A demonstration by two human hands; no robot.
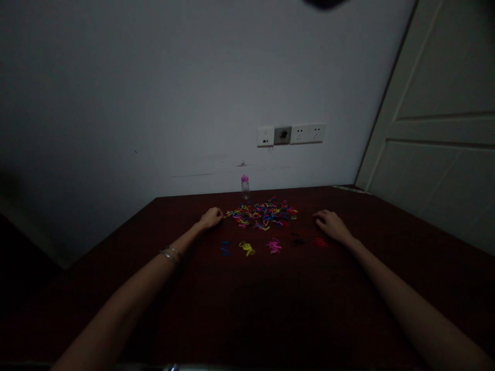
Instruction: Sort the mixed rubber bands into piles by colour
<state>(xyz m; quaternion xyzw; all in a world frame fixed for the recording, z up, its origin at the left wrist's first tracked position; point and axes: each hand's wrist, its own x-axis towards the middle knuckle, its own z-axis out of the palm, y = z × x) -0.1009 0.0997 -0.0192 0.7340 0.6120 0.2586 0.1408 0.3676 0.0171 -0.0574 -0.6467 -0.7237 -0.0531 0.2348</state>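
Note:
A heap of small multicoloured rubber bands lies loosely spread on the dark red table. My left hand rests at the heap's left edge, its fingers curled together; what they hold, if anything, is too small to make out. To the right of the heap, my right hand lies on the table, fingers somewhat apart and holding nothing visible. Nearer to me is a row of small groups sorted by colour: blue bands, yellow bands, pink bands, black bands and red bands.
Behind the heap, close to the wall, stands a small clear bottle with a pink top. Wall sockets are above the dark red table. A white panelled door borders the table's right side. The room is dim.

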